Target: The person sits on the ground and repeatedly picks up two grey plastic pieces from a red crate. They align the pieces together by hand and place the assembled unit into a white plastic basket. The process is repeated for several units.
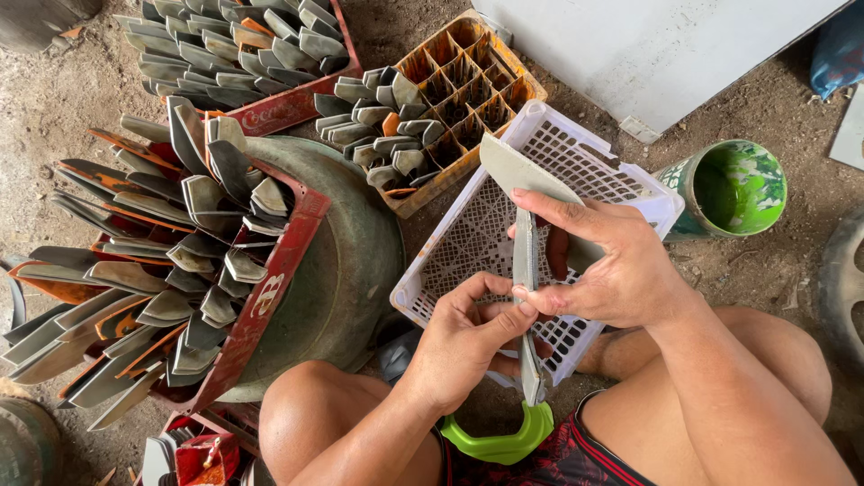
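My right hand (605,261) grips a grey metal blade blank (524,173) by its wide end, held edge-up over a white perforated plastic basket (576,148). My left hand (465,337) pinches the blade's lower, narrow part (526,261) between thumb and fingers. A tool with a lime-green curved handle (504,441) sits just below my left hand; how it is held is hidden. Both hands hover between my bare knees.
Red crates (270,297) at left and top hold several upright grey blades. An orange divided crate (468,72) stands behind the basket, partly filled. A green-stained can (733,184) sits right. A large round metal basin (346,261) lies under the red crate.
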